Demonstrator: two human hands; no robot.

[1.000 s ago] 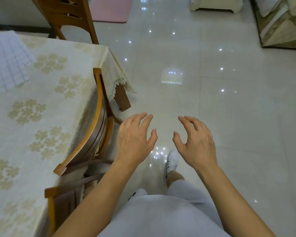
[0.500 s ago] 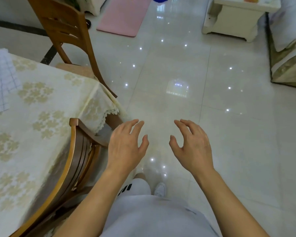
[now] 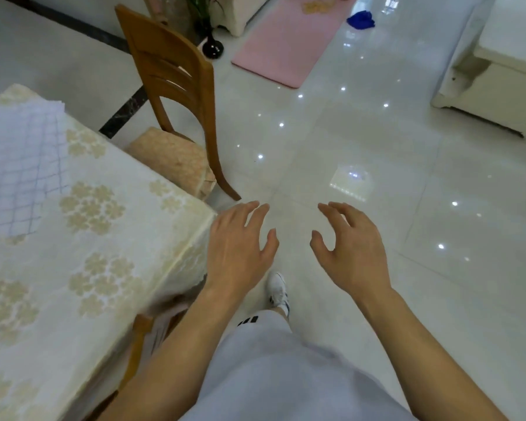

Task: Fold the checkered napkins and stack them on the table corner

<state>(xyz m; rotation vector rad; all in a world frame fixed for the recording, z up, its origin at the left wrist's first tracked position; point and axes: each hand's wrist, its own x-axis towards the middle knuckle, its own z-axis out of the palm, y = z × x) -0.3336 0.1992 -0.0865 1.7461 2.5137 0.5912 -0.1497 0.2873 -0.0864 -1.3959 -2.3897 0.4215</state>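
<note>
A white napkin with a blue check [image 3: 22, 165] lies flat on the table [image 3: 82, 268] at the left, near its far corner. The table wears a cream cloth with gold flower prints. My left hand [image 3: 240, 250] hovers just off the table's right corner, fingers spread and loosely bent, holding nothing. My right hand [image 3: 349, 247] hangs over the floor to its right, fingers loosely curled, also empty. Both hands are well away from the napkin.
A wooden chair [image 3: 176, 95] with a cushioned seat stands beyond the table's corner. Another chair [image 3: 140, 344] is tucked under the table's near side. A pink mat [image 3: 289, 41], a blue cloth [image 3: 362, 19] and a white cabinet [image 3: 498, 74] lie across the glossy tiled floor.
The view has moved forward along the table toward its far corner; the tucked-in chair has slid back below. Both hands stay empty in front of me.
</note>
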